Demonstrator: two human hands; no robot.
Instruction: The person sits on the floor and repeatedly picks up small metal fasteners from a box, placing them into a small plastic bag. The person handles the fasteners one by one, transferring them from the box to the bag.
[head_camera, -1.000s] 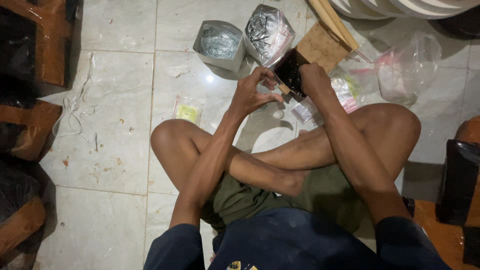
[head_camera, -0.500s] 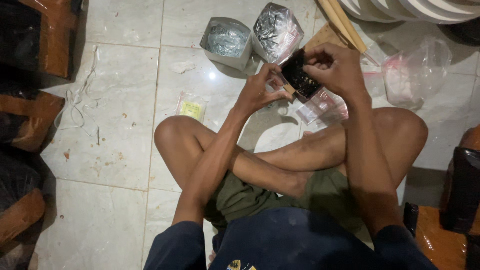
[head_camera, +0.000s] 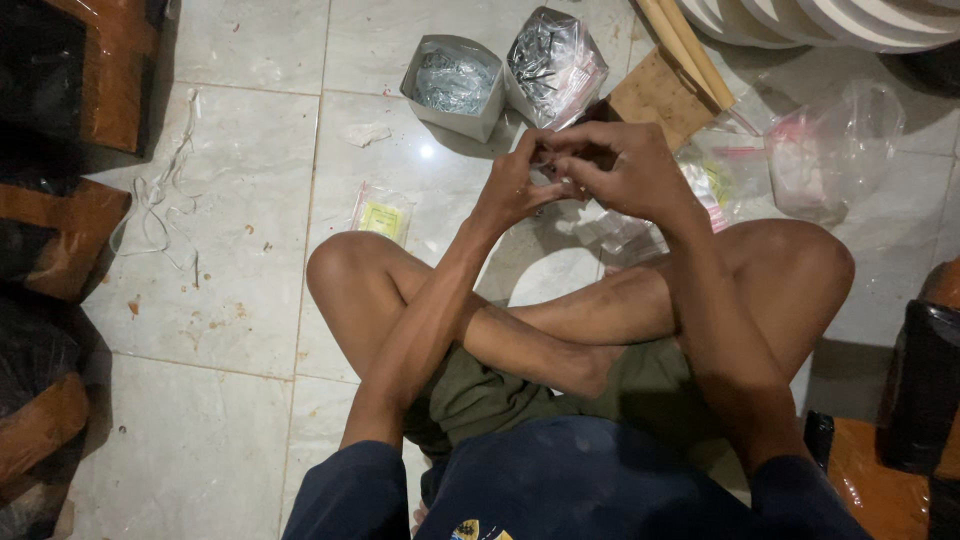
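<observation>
I sit cross-legged on a pale tiled floor. My left hand and my right hand meet in front of my knees, fingertips pinched together on a small pale item that is too small to identify. Just beyond my hands stand an open grey box of small metal parts and a clear bag of metal fasteners. Several small clear packets lie on the floor under my hands.
A small packet with a yellow label lies left of my knee. A brown board, wooden sticks and clear plastic bags sit at the upper right. White string and dark brown furniture are at the left.
My right hand has moved left and closed against my left hand. The dark object it held earlier is no longer visible. The view has shifted slightly downward.
</observation>
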